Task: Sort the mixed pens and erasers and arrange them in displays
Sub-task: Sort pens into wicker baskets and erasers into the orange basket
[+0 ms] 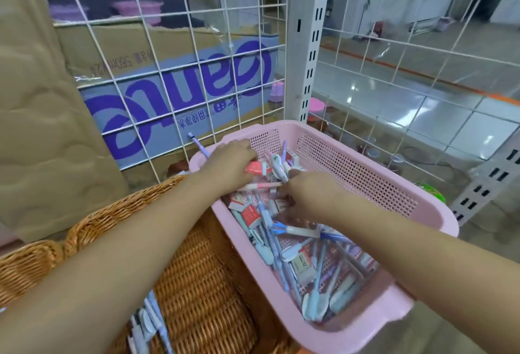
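A pink plastic basket (365,173) holds a heap of mixed pens (315,283) and boxed erasers (250,214). My left hand (229,165) reaches into its far end and grips a bunch that includes a red eraser box (253,168) and a purple pen (198,143) sticking out past the rim. My right hand (306,198) is inside the basket with its fingers curled down into the pile around small items near an eraser box (284,205); what it pinches is hidden. A wicker basket (202,283) to the left holds several pens (149,322).
A white wire grid panel (174,72) stands behind the baskets, with a cardboard box (180,91) beyond it. A white slotted shelf post (308,43) rises at the centre. Tiled floor (436,105) shows through the grid on the right.
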